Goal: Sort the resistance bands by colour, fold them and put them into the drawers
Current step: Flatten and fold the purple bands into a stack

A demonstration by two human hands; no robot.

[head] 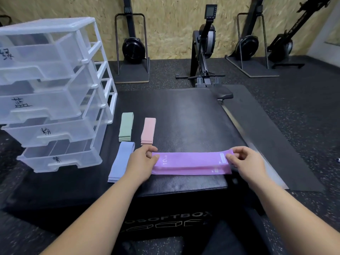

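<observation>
A stack of purple resistance bands (191, 163) lies flat across the front of a black padded box (184, 111). My left hand (142, 161) pinches the left end of the top purple band, and my right hand (243, 160) pinches its right end. To the left lie three folded piles: green bands (126, 126), pink bands (148, 131) and blue bands (121, 161), the blue pile partly under my left forearm. A clear plastic drawer unit (55, 92) with handwritten labels stands at the left, all drawers pulled out.
The box's front edge runs just below the purple bands. Rowing machines (204, 48) and other black gym machines stand along the chipboard back wall. A dark mat (266, 137) lies on the speckled rubber floor to the right.
</observation>
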